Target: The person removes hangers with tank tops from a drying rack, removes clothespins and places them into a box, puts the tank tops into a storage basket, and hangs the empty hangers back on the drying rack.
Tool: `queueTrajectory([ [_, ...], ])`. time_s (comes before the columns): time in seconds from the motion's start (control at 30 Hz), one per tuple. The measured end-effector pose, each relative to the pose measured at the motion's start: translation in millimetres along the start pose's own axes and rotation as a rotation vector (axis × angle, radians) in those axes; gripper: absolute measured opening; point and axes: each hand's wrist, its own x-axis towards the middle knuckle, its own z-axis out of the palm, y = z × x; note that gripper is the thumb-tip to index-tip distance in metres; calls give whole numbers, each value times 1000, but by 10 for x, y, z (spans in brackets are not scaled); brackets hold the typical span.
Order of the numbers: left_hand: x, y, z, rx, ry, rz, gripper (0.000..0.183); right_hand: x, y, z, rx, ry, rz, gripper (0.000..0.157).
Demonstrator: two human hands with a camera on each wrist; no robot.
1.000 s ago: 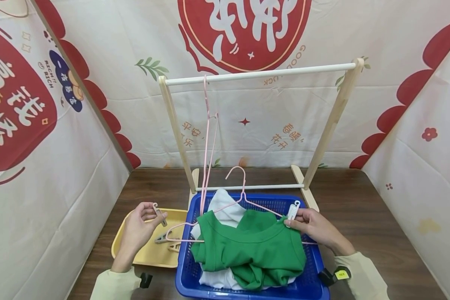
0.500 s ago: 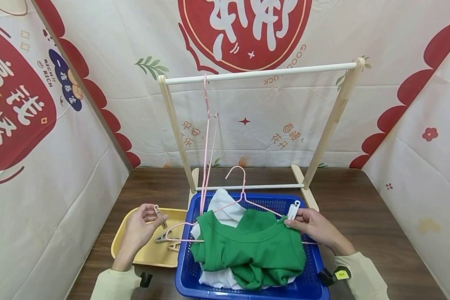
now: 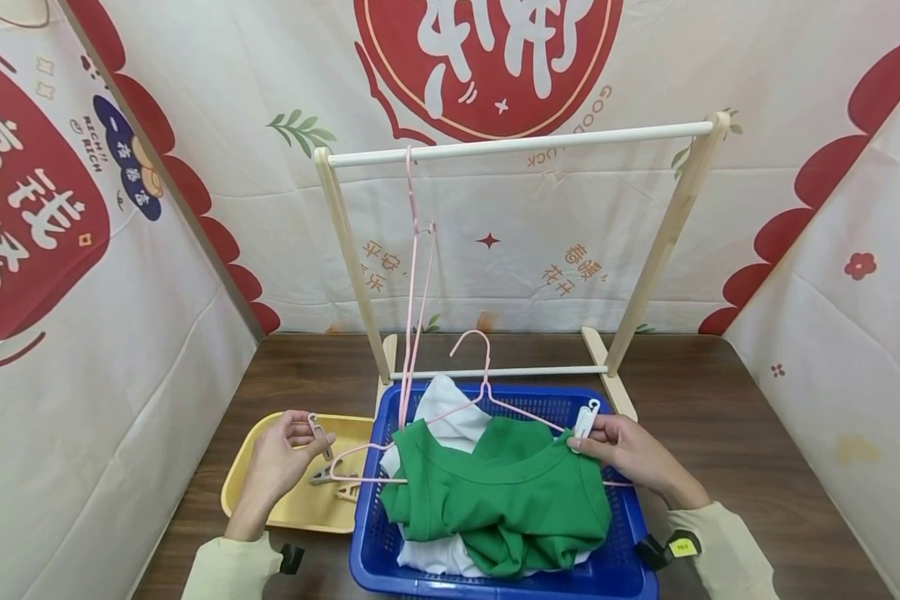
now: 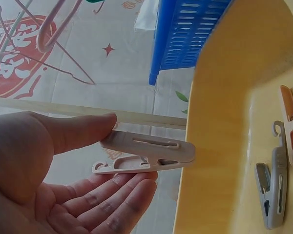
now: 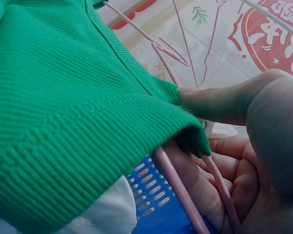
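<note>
My left hand [image 3: 285,454] pinches a pale clothespin [image 4: 149,148] between thumb and fingers, over the yellow tray's left part. My right hand [image 3: 630,450] holds the right shoulder of a green tank top [image 3: 502,492], thumb on the strap and fingers beneath it. A white clothespin [image 3: 586,423] stands at those fingertips; in the right wrist view the thumb hides most of it. Inside the top sits a pink hanger [image 3: 487,367], its hook pointing up and its left arm sticking out past the other shoulder. Hanger wires [image 5: 178,187] run past my right fingers.
The top lies over white cloth [image 3: 450,417] in a blue basket [image 3: 367,558]. Several clothespins [image 4: 273,187] lie in the yellow tray [image 3: 300,521], left of the basket. Behind stands a wooden rack [image 3: 667,242] with pink hangers [image 3: 412,317] hanging at its left end.
My left hand has dropped very slightly, and its clothespin has tilted a little. My right hand and the green tank top have stayed in place.
</note>
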Motion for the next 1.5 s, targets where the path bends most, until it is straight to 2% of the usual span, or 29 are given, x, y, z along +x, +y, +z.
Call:
queueTrajectory([
  [0.23, 1, -28, 1, 4, -18, -16, 48, 10, 0, 0, -6, 2, -9, 28],
  [0.9, 4, -81, 11, 30, -34, 3, 44, -17, -32, -12, 20, -1, -21, 27],
  [1.1, -25, -36, 36, 42, -22, 55, 36, -15, -17, -10, 17, -2, -26, 26],
  [1.37, -105, 104, 127, 15, -53, 131, 24, 2, 14, -2, 1, 1, -14, 26],
  [1.5, -144, 193, 155, -4, -66, 173, 27, 1, 13, -4, -1, -6, -17, 26],
])
